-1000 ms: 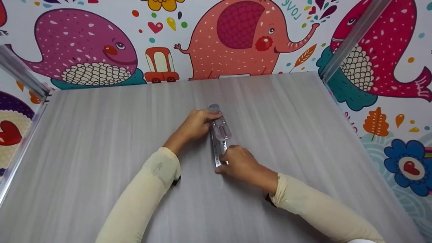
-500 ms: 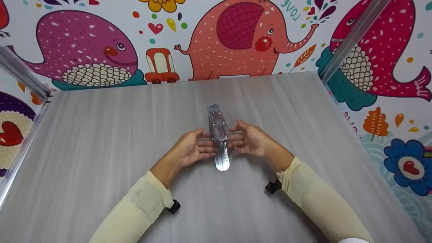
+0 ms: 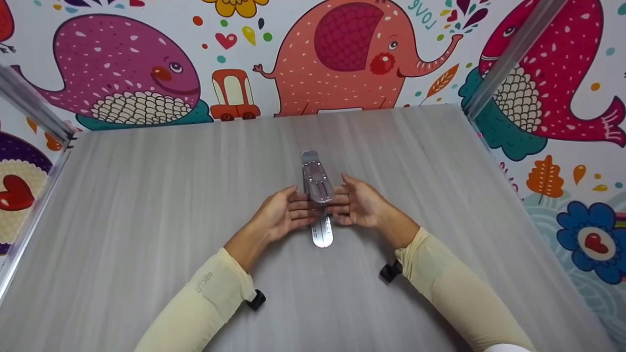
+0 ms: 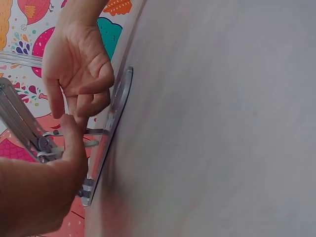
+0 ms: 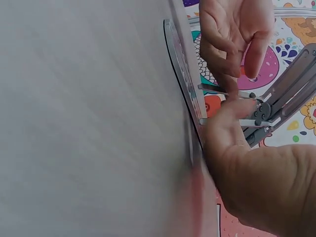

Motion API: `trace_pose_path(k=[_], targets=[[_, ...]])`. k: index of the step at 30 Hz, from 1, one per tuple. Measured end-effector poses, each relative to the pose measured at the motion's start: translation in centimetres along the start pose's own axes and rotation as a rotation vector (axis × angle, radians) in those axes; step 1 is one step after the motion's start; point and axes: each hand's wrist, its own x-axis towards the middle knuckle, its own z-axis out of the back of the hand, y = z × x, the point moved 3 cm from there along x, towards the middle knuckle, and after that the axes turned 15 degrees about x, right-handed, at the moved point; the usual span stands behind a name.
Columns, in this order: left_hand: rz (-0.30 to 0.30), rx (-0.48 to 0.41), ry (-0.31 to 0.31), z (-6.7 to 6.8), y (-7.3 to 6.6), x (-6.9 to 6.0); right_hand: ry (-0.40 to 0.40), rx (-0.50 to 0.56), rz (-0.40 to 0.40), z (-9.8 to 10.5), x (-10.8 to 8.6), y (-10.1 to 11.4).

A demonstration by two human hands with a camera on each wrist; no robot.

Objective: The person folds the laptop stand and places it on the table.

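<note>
A folding metal stand (image 3: 322,237) is propped on the table in the middle of the head view. Its flat base (image 4: 117,111) lies along the tabletop, and jointed links carry a raised slotted upper arm (image 5: 295,74) at a slant. My left hand (image 3: 281,213) is at the stand's left side, palm turned inward and fingers extended toward it. On the other side my right hand (image 3: 366,203) mirrors this, its fingertips reaching beneath the upper arm. Neither hand grips the stand. Whether the fingertips touch the links is hard to tell.
The grey wood-grain table (image 3: 171,195) stretches around the stand. A wall printed with cartoon animals (image 3: 337,58) borders its far side. Metal posts (image 3: 513,58) rise at the far corners. Small black devices (image 3: 255,299) hang under both sleeved wrists.
Earlier the left hand held the stand's upper part and the right pinched its lower end. Both let go and came to its sides, then moved slightly closer together. The stand stays in place.
</note>
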Motion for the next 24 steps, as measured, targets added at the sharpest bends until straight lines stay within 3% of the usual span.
trace_pose_path(k=[11, 17, 24], targets=[[-0.011, 0.042, -0.036, 0.1, -0.9, 0.5, 0.001, -0.016, 0.011, -0.7, 0.0, 0.6], [-0.002, 0.039, -0.096, 0.4, -1.5, 1.5, 0.013, -0.012, 0.007, -1.4, 0.3, 1.4], [-0.052, 0.033, -0.170, 0.6, -2.6, 2.9, -0.012, -0.007, 0.040, -2.2, 1.3, 2.6]])
